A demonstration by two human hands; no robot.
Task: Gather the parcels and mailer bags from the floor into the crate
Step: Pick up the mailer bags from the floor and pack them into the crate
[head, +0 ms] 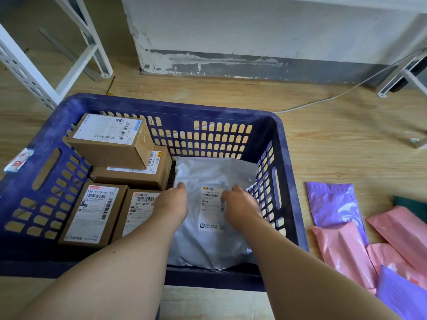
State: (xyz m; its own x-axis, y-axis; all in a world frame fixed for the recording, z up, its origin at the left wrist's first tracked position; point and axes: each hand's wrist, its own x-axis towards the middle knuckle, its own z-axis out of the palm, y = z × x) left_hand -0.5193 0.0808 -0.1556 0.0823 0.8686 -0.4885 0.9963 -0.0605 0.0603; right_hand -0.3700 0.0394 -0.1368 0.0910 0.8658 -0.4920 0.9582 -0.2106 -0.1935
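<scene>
**Both hands on grey mailer bag inside crate; more bags on the floor**

Crate (166, 107): dark blue plastic, slotted walls, oblong handle holes, sits on wood floor (323, 139).

Grey mailer bag (208, 172): silvery grey plastic, wrinkled, lies flat in the right half of the crate and fills it from the far wall to the near wall. White shipping label (211, 218) with barcode on its top face, partly covered by the right hand.

Left hand (174, 203): on the bag's left edge, back of hand up, fingers pointing away and tucked out of sight. Cannot tell whether it grasps or only presses.

Right hand (240, 205): lies on the label, fingers loosely extended on the plastic, not clenched, nothing held.

Left half of the crate holds four brown cardboard parcels, all with white barcode labels up. Top box (111, 139) sits tilted on a second box (138, 176) at the far side. Near-left box (92, 215) and near-middle box (138, 209) stand side by side, touching; the left wrist covers part of the latter.

On the floor right of the crate, not yet in:
- purple mailer bag (332, 204), glossy, just beside the crate wall
- pink mailer bag (344, 255), overlapping the purple one's near end
- second pink bag (402, 227), further right
- second purple bag (402, 294), at the bottom right corner, on top of pink plastic
- dark green item (411, 204) at the right edge, mostly cut off, cannot identify

Background: white metal shelf frame (34, 75) far left, white cable (323, 100) across the floor, scuffed wall (254, 31).
</scene>
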